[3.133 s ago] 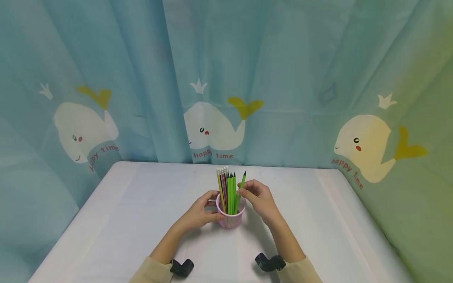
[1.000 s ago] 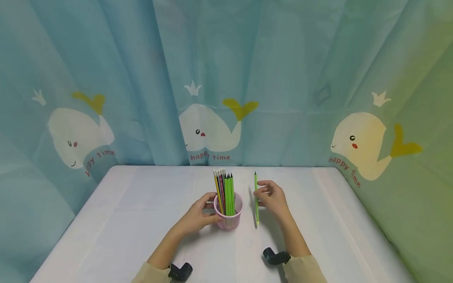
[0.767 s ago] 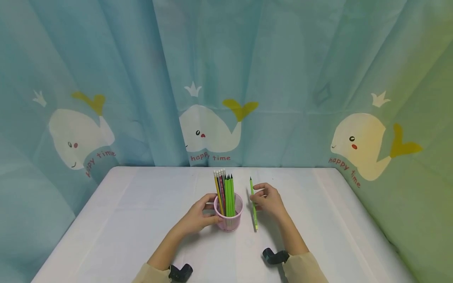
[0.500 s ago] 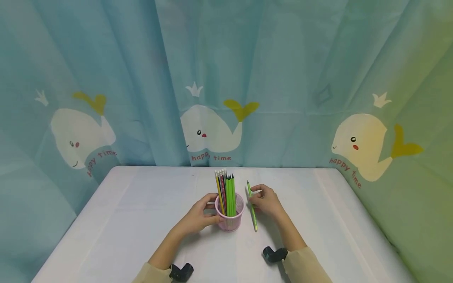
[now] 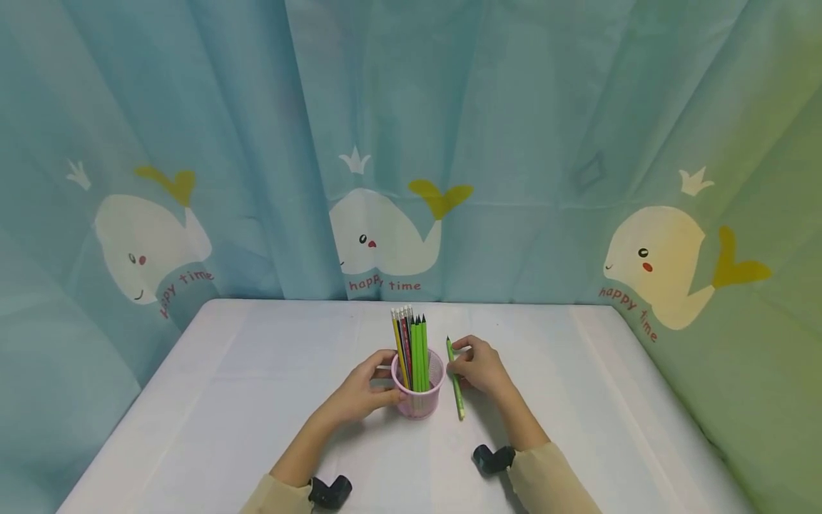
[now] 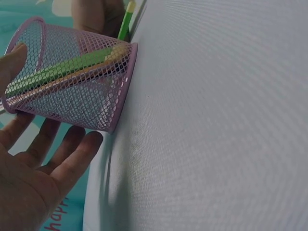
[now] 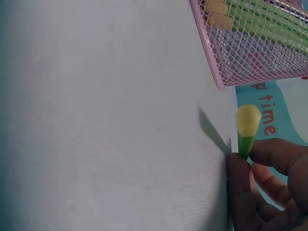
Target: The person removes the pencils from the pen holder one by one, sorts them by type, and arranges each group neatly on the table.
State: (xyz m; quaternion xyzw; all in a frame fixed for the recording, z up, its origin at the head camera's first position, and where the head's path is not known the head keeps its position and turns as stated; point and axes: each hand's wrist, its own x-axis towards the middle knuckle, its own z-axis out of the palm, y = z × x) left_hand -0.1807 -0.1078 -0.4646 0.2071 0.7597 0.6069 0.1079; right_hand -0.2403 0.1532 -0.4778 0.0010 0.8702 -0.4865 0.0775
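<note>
Whale-print curtain (image 5: 526, 143), white table (image 5: 257, 400), left hand (image 5: 356, 391) holding pink cup (image 5: 419, 408), right hand (image 5: 481, 368) pinching green pencil (image 5: 458, 397)

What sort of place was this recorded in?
Probably a curtained-off indoor recording spot: a white-topped table stands before a blue-green curtain printed with cartoon whales and "happy time", and each wrist bears a black device.

From the head I look forward and down across the worktop (image 5: 218, 400) to the curtain (image 5: 533, 143); both my wrist views sit close, turned sideways, and share the cup (image 6: 72, 79).
</note>
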